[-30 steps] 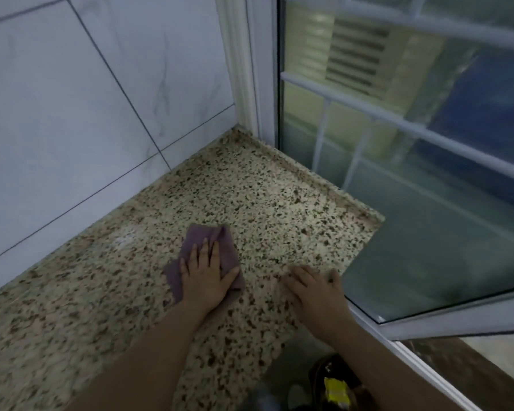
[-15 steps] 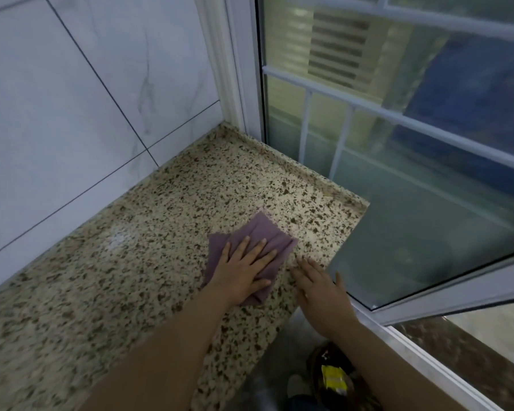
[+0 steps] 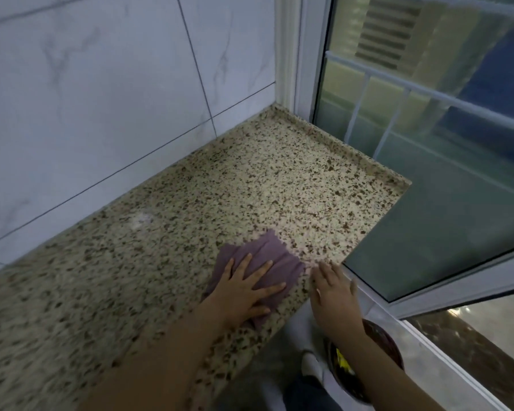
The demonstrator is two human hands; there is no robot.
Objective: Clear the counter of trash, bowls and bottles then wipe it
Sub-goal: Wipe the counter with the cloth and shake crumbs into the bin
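Head view shows our left hand (image 3: 244,295) pressing a purple cloth (image 3: 267,262) flat, fingers straight and spread, near the front edge of the speckled counter (image 3: 161,232). Our right hand (image 3: 334,295) rests just beside the cloth at the counter's corner, fingers straight, holding nothing. Below it sits a round bin (image 3: 380,345) on the floor.

Single head-worn wide-angle view, looking forward and steeply down from close above the speckled worktop (image 3: 190,203), facing its far corner between tiled wall (image 3: 101,99) and window (image 3: 428,143). Both forearms entering from bottom edge. No second view to compare.
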